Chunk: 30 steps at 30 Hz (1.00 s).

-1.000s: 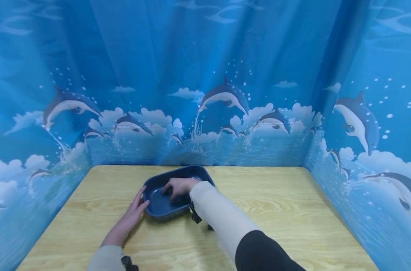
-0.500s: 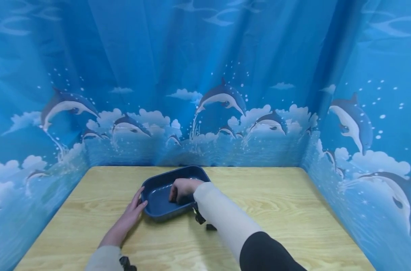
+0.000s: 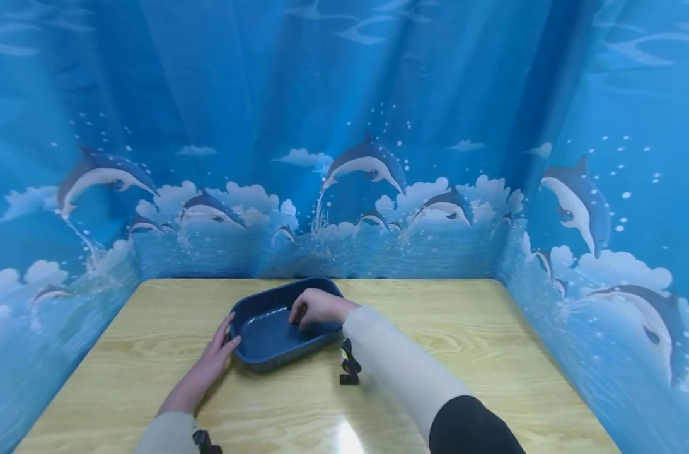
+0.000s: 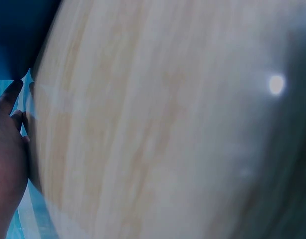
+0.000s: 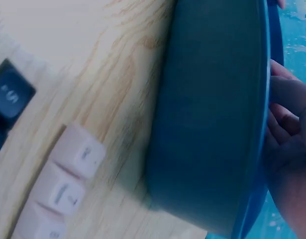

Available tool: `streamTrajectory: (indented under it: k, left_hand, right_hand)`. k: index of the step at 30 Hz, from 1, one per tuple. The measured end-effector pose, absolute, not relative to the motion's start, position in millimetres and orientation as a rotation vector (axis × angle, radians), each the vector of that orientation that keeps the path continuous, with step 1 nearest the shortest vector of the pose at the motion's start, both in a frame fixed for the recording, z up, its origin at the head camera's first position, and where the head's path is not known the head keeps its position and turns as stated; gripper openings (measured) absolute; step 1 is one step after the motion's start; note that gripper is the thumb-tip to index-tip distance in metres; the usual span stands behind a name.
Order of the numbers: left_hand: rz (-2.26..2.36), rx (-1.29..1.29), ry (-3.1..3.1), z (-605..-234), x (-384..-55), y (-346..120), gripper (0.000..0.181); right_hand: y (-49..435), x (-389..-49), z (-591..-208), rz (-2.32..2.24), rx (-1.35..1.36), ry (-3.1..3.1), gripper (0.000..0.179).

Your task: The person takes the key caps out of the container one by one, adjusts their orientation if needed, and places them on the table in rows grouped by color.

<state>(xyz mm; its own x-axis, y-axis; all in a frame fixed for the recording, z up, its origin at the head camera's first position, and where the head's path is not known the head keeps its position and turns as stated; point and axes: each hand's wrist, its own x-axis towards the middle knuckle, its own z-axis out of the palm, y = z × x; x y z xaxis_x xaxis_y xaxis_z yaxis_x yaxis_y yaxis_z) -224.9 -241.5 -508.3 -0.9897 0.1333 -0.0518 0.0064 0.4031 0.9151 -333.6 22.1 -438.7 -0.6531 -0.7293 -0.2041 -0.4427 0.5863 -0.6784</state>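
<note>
A dark blue rectangular tub [image 3: 278,359] sits on the wooden table, left of centre. My left hand [image 3: 210,359] rests against the tub's left end, thumb and fingers fairly straight along the rim; the left wrist view catches it at its left edge. Over the inside of the tub my right hand [image 3: 321,308] has its fingers curled. A dark patch shows at those fingertips in the head view, but I cannot tell whether it is a held thing or shadow. In the right wrist view the tub wall [image 5: 207,109] hides part of the fingers.
Beside the tub in the right wrist view lie a row of pale pink keycaps [image 5: 58,189] and a dark keycap [image 5: 13,94]. A small black piece [image 3: 348,379] lies below my right sleeve. A dolphin-print curtain [image 3: 333,157] encloses the table's back and sides.
My right hand was reaching down into the tub with fingers spread; its fingers have since curled and the hand has come up and to the right. The left hand keeps its place on the rim.
</note>
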Motion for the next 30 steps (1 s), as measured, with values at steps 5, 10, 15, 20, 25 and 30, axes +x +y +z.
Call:
streamTrajectory:
  k: [5, 10, 15, 20, 25, 30]
  left_hand:
    - [1.641, 0.158, 2.551, -509, -227, -243, 0.063]
    - [1.657, 0.159, 2.525, -507, -227, -242, 0.064]
    - [1.642, 0.102, 2.484, -504, -225, -240, 0.065]
    - [1.638, 0.120, 2.502, -505, -225, -238, 0.064]
    - [1.639, 0.156, 2.530, -506, -225, -238, 0.063]
    - [1.628, 0.124, 2.519, -506, -225, -240, 0.064]
  right_hand:
    - [34, -327, -433, -0.899, -0.936, 2.376, 0.020]
    - [48, -319, -429, -0.982, -0.909, 2.382, 0.020]
    - [65, -309, -425, -1.052, -0.895, 2.423, 0.021]
    - [80, -297, -420, -1.121, -0.927, 2.429, 0.021]
    - [94, -284, -416, -1.178, -0.937, 2.427, 0.018]
    - [107, -271, -413, -1.190, -0.902, 2.466, 0.018]
